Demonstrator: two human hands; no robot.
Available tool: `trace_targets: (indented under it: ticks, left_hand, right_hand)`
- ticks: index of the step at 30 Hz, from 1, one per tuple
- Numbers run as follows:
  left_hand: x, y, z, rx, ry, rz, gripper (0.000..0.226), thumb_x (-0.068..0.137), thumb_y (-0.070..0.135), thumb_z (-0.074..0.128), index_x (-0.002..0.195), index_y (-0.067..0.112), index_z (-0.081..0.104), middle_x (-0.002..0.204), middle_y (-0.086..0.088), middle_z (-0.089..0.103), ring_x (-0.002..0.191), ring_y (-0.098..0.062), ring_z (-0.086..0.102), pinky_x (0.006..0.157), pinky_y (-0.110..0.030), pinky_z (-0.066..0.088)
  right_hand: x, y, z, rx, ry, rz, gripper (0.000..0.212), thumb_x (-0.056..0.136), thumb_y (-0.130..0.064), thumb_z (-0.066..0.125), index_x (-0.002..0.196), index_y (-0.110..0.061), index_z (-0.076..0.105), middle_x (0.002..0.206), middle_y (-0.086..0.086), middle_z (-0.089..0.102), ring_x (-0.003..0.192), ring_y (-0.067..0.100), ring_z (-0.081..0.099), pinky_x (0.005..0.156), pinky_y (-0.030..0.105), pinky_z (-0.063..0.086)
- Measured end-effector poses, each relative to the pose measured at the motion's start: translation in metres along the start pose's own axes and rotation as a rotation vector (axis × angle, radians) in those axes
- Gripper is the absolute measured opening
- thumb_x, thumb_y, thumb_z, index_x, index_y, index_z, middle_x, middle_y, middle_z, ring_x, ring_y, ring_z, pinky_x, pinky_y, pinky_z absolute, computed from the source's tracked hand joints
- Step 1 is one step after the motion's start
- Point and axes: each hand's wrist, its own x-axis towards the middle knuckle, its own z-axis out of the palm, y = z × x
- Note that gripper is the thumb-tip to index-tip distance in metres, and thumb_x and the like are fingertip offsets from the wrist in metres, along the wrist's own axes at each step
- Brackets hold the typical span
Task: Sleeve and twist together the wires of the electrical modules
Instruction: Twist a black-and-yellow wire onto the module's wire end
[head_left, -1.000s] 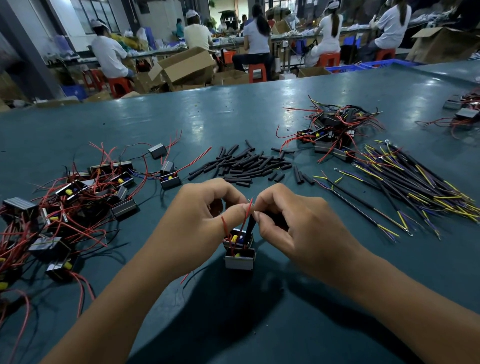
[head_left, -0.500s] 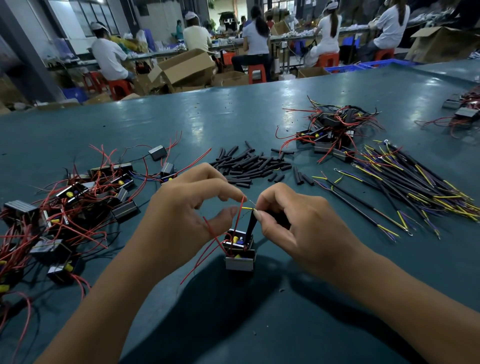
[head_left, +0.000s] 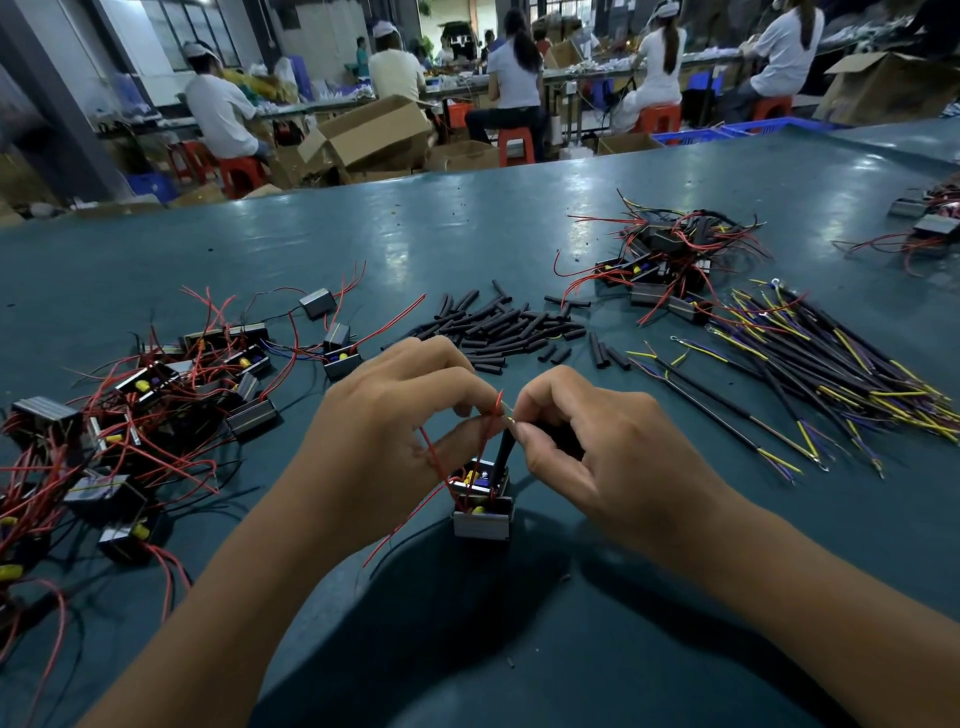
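My left hand (head_left: 395, 415) pinches the thin red wire (head_left: 497, 404) between thumb and forefinger, and my right hand (head_left: 597, 441) is curled around a black sleeved lead (head_left: 502, 451), holding it at the top end. The two hands almost touch at the fingertips, directly above the module (head_left: 480, 506).

I think the risk is at this meeting point. The bare ends are very short and fine, so if my left pinch slides down the red insulation, the ends may separate before they are twisted. A pull upward could also lift or tip the small module, because nothing holds it down on the worktop (head_left: 467, 649).

The module stands just under both hands, a small open box with grey metal sides, and yellow and blue parts inside. More red wires loop out of it toward my left wrist. Loose black sleeves (head_left: 498, 327) lie beyond my fingers.
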Motion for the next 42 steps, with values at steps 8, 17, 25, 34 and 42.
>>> trace_targets:
  ticks: [8,17,25,34,42]
  left_hand:
    - [-0.001,0.006,0.008,-0.602,-0.046,-0.532,0.009,0.082,0.02,0.075,0.072,0.02,0.073,0.069,-0.014,0.062,0.063,-0.016,0.048,0.061,-0.028,0.039]
    - [-0.003,-0.009,-0.002,-0.004,0.047,0.043,0.022,0.088,0.034,0.073,0.096,0.014,0.076,0.094,0.001,0.062,0.086,-0.019,0.059,0.073,-0.039,0.048]
    - [-0.002,-0.009,-0.001,0.217,0.075,0.203,0.016,0.094,0.029,0.068,0.089,0.017,0.077,0.09,0.0,0.063,0.075,-0.024,0.053,0.066,-0.042,0.039]
    - [-0.002,0.005,0.008,-0.096,0.01,-0.076,0.013,0.093,0.024,0.064,0.085,0.015,0.069,0.085,0.007,0.059,0.079,-0.013,0.052,0.072,-0.039,0.043]
    - [0.002,0.015,0.008,-0.652,-0.067,-0.637,0.018,0.088,0.01,0.07,0.07,0.014,0.072,0.065,-0.004,0.063,0.064,-0.005,0.053,0.064,-0.016,0.042]
  right_hand:
    - [0.0,-0.003,-0.001,0.0,0.003,-0.026,0.011,0.095,-0.021,0.057,0.095,-0.01,0.058,0.065,-0.016,0.044,0.053,0.009,0.039,0.05,0.028,0.037]
    - [0.001,-0.001,-0.002,0.043,-0.029,0.03,0.01,0.096,-0.023,0.055,0.095,-0.013,0.057,0.063,-0.018,0.044,0.052,-0.001,0.041,0.054,0.013,0.031]
    - [0.002,-0.001,-0.002,0.044,-0.041,0.031,0.01,0.096,-0.025,0.054,0.096,-0.016,0.056,0.064,-0.017,0.046,0.053,0.001,0.042,0.053,0.015,0.032]
    - [0.002,-0.002,-0.004,-0.023,-0.015,-0.02,0.011,0.096,-0.02,0.056,0.096,-0.01,0.059,0.066,-0.017,0.046,0.05,0.005,0.038,0.051,0.019,0.033]
    - [0.001,-0.004,-0.004,-0.131,0.022,-0.095,0.018,0.097,-0.022,0.055,0.094,-0.007,0.063,0.066,-0.011,0.051,0.051,0.009,0.04,0.048,0.031,0.04]
